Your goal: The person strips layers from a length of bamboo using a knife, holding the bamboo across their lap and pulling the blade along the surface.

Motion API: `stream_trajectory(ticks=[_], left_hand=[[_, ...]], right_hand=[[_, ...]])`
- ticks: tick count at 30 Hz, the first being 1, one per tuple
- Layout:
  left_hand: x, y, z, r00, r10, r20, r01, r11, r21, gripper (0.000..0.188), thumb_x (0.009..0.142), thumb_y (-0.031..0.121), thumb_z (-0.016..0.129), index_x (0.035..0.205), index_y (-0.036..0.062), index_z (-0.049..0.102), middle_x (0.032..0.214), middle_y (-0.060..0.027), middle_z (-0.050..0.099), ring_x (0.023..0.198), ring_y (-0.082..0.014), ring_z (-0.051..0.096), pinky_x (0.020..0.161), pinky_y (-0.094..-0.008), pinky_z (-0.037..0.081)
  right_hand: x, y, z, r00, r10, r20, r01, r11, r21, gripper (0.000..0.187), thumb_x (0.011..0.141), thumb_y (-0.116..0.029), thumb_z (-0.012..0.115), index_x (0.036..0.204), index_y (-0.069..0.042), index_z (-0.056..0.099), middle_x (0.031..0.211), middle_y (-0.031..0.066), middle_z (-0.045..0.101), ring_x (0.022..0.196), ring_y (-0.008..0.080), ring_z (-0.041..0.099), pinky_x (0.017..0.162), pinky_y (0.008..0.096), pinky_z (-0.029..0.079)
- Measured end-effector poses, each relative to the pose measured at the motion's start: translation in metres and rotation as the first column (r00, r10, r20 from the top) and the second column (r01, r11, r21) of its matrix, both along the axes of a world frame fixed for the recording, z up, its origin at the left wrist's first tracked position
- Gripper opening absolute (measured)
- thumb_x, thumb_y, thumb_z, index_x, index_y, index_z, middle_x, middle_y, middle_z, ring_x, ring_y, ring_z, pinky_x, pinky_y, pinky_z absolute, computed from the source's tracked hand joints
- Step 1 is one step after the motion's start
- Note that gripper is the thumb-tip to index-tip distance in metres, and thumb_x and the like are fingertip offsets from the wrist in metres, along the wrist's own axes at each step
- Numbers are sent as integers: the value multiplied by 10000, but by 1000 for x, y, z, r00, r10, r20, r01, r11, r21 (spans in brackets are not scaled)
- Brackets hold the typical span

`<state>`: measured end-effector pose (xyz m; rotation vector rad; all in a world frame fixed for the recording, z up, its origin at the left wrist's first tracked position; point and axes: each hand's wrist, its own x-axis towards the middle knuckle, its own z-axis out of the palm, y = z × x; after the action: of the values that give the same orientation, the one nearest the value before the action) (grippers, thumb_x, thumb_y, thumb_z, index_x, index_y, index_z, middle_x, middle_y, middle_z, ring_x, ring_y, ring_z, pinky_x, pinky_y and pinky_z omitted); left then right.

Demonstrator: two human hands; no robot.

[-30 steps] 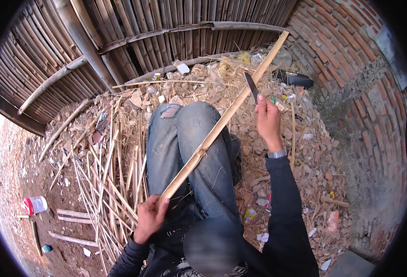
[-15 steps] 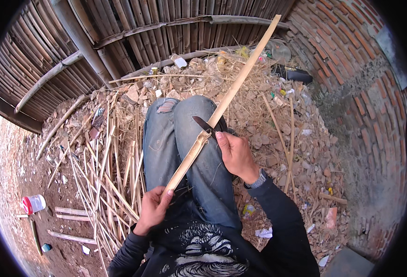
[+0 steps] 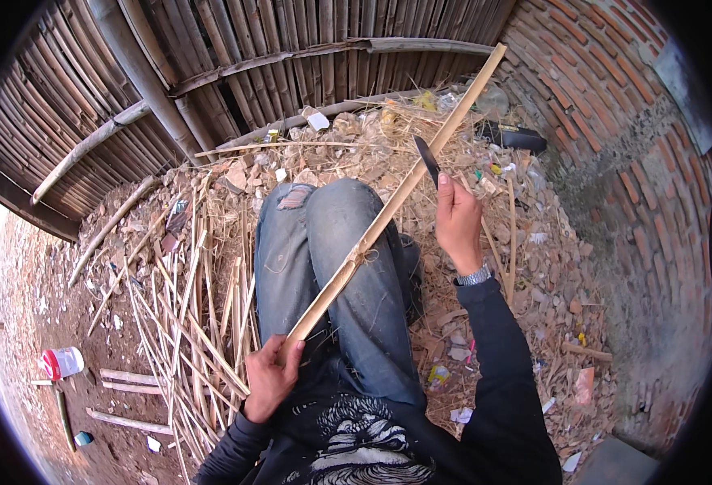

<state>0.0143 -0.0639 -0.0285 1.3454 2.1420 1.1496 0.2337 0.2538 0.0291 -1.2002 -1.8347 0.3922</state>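
A long split bamboo strip (image 3: 388, 212) slants across my knees, its far end raised toward the back right. My left hand (image 3: 272, 377) is closed around its near end, close to my lap. A curl of shaving (image 3: 368, 255) clings to the strip above my right thigh. My right hand (image 3: 459, 224) grips a dark-bladed knife (image 3: 426, 158); the handle is hidden in my fist. The blade points up and to the left, beside the strip's far half. I cannot tell whether it touches the strip.
A heap of thin bamboo strips (image 3: 182, 323) lies on the ground at my left. Farther left is a white and red bucket (image 3: 63, 362). Rubble and litter (image 3: 485, 339) surround me. A bamboo wall (image 3: 291, 69) stands ahead, a brick wall (image 3: 631, 178) at right.
My right hand with the knife has moved up and right, from the curl above my thigh to the strip's far half. The strip has shifted slightly, and my left hand keeps its hold.
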Motion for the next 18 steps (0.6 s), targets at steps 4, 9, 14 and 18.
stream_trajectory(ticks=[4, 9, 14, 18], left_hand=[[0, -3, 0, 1000, 12, 13, -11, 998, -55, 217, 926, 209, 749, 923, 2, 682, 629, -182, 596, 499, -229, 593, 519, -343, 456], [-1, -2, -5, 1000, 8, 2, -8, 1000, -3, 197, 909, 198, 775, 910, 28, 675, 579, -169, 586, 468, -279, 620, 471, -352, 450], [0, -4, -13, 1000, 4, 19, -4, 1000, 19, 199, 918, 201, 769, 932, 23, 683, 564, -141, 571, 455, -210, 591, 461, -326, 432], [6, 0, -6, 999, 6, 52, -6, 1000, 8, 191, 926, 193, 760, 924, 20, 680, 557, -130, 560, 450, -181, 564, 456, -315, 418]], right_hand=[[14, -14, -10, 999, 1, -41, -3, 998, -59, 456, 1088, -326, 506, 797, 14, 594, 553, 167, 450, 479, 296, 427, 500, 427, 335], [17, -24, -6, 999, 28, 20, -26, 995, -92, 461, 1091, -318, 502, 806, 29, 606, 547, 160, 411, 474, 257, 397, 497, 419, 329], [23, -34, -4, 990, 127, 55, -114, 974, -193, 469, 1089, -330, 502, 799, 24, 601, 544, 171, 421, 467, 278, 409, 497, 427, 337], [23, -63, -1, 954, 280, 110, -238, 926, -293, 481, 1088, -332, 499, 769, 21, 570, 551, 198, 448, 473, 351, 443, 498, 449, 350]])
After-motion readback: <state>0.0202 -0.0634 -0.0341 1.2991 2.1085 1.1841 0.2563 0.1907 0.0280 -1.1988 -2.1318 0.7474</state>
